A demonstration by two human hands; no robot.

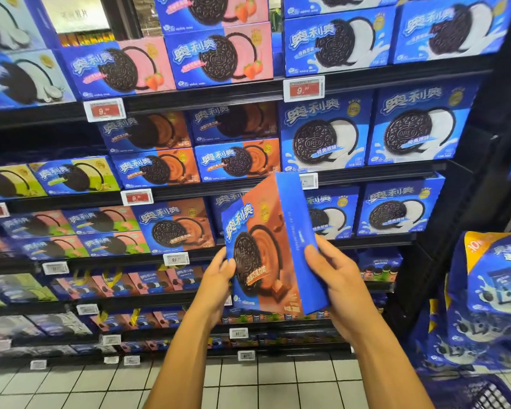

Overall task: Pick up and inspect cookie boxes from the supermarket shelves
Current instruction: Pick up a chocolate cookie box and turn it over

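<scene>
Box (266, 249) off shelves (278, 187), held before them, between both hands. Left hand (219, 283) grips left edge; right hand (332, 278) grips blue side panel. Long axis near upright, top tilted right. Inspection judged underway; hands equally near.

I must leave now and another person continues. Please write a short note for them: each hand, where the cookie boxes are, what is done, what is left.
Left hand: grips the left edge of the blue-and-brown chocolate box.
Right hand: grips its blue right side.
The box is off the shelf, tilted, front toward the camera.
A matching box stands on the shelf behind; white-cream boxes to the right.
Done: one box picked up.
Left: finish inspecting it, then the other boxes.
</scene>
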